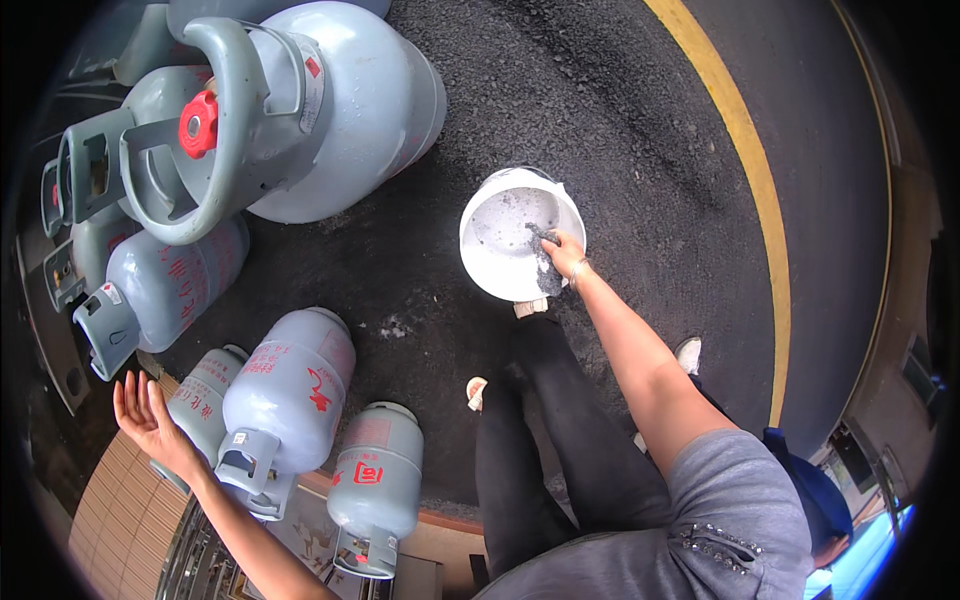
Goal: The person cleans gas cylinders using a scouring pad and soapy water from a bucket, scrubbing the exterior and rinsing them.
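My right hand (568, 255) is closed on a dark, wet-looking rag (547, 272) at the right side of a white bucket (478, 268). Cloudy, greyish water with bubbles shows inside the bucket, which stands on the asphalt in front of my feet. Out to the left, my left hand (152, 424) is raised with its fingers spread and nothing in it. Nearest to it are a small grey gas cylinder (205, 400) and the collar of another grey cylinder (185, 285). Whether the hand touches either one, I cannot tell.
A large gas cylinder (370, 110) with a red valve knob (198, 124) stands at the far left. More cylinders (290, 385) and a small one (376, 470) are near left. A yellow line (765, 210) curves along the road. Someone in dark blue (815, 495) is behind my right shoulder.
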The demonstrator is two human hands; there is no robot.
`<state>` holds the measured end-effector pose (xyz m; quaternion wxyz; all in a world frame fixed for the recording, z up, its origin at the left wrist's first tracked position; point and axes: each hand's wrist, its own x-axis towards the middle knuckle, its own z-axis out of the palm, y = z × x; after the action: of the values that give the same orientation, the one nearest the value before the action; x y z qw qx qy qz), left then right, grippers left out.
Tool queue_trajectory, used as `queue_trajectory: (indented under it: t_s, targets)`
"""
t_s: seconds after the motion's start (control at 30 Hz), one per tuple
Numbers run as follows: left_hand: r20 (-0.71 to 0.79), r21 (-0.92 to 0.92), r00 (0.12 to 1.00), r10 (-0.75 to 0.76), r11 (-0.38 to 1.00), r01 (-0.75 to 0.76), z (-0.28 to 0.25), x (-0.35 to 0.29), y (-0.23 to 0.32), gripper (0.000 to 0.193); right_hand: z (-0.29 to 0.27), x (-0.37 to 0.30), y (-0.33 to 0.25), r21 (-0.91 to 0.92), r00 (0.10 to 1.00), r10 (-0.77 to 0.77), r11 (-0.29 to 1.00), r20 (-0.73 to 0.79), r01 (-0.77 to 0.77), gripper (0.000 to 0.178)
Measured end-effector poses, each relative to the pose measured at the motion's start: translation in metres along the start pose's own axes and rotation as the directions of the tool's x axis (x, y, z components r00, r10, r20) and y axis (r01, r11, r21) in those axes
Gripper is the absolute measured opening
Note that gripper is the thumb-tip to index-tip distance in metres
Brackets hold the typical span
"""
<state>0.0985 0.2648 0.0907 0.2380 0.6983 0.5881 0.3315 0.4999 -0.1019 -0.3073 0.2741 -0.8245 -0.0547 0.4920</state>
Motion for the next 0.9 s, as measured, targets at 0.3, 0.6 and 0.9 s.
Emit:
queue_trajectory:
  t_s: [0.3, 0.6, 0.9]
  targets:
    - [0.676, 0.118, 0.657, 0.333, 0.832, -0.542, 0.2, 0.061, 0.121, 0.028, 0.056, 0.038, 0.009, -0.087, 0.981, -0.088, 0.993, -0.174, 0.074, 0.036]
    - [0.649, 0.201, 0.669, 0.363, 0.767, -0.61, 0.199, 0.04, 0.144, 0.039, 0.06, -0.007, -0.023, 0.082, 0.959, 0.018, 0.997, -0.284, 0.005, 0.034]
    - [0.645, 0.299, 0.685, 0.338, 0.713, -0.634, 0.173, 0.05, 0.17, 0.048, 0.056, -0.096, -0.057, 0.603, 0.957, 0.08, 0.79, -0.28, 0.11, 0.04]
